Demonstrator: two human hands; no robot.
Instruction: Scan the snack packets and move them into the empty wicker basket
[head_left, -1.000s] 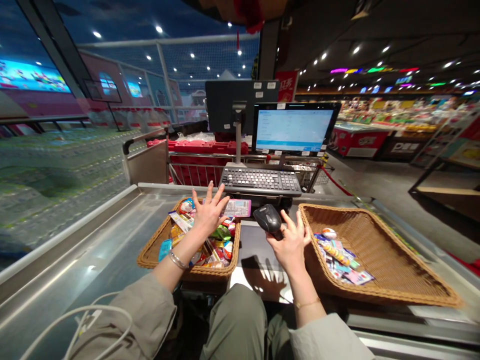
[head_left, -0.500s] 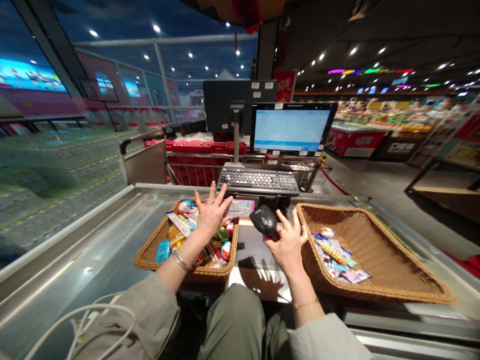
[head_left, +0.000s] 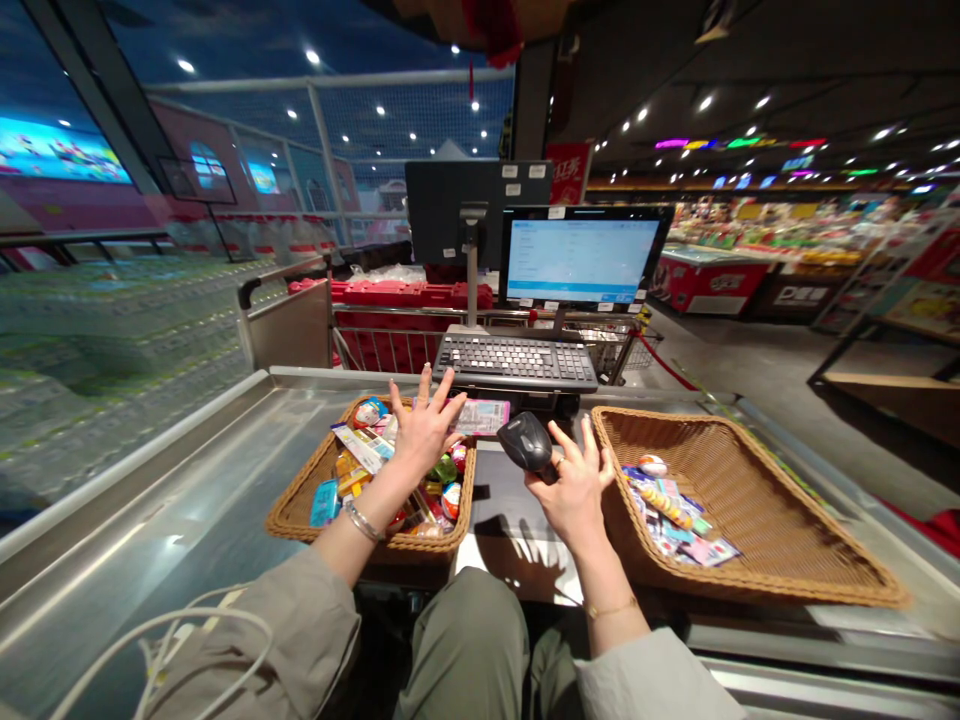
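Note:
My left hand (head_left: 421,432) hovers over the left wicker basket (head_left: 300,505), fingers spread wide and holding nothing. That basket is full of small colourful snack packets (head_left: 360,450). My right hand (head_left: 574,488) is raised between the two baskets and grips the handle of a black barcode scanner (head_left: 527,442) with thumb and palm, its other fingers splayed. The right wicker basket (head_left: 757,500) holds several packets (head_left: 671,515) at its left end. Shadows of the hands fall on the dark counter panel (head_left: 517,530).
A keyboard (head_left: 516,360) and lit screen (head_left: 579,260) stand behind the baskets, with a pink card (head_left: 480,415) in front of the keyboard. Steel counter (head_left: 187,500) stretches left. Red shopping baskets and a wire trolley (head_left: 397,330) stand beyond. A white cable (head_left: 150,640) lies by my left sleeve.
Both hands stay raised and have shifted only slightly toward me; the left stays spread, the right keeps the scanner. The view has settled a little.

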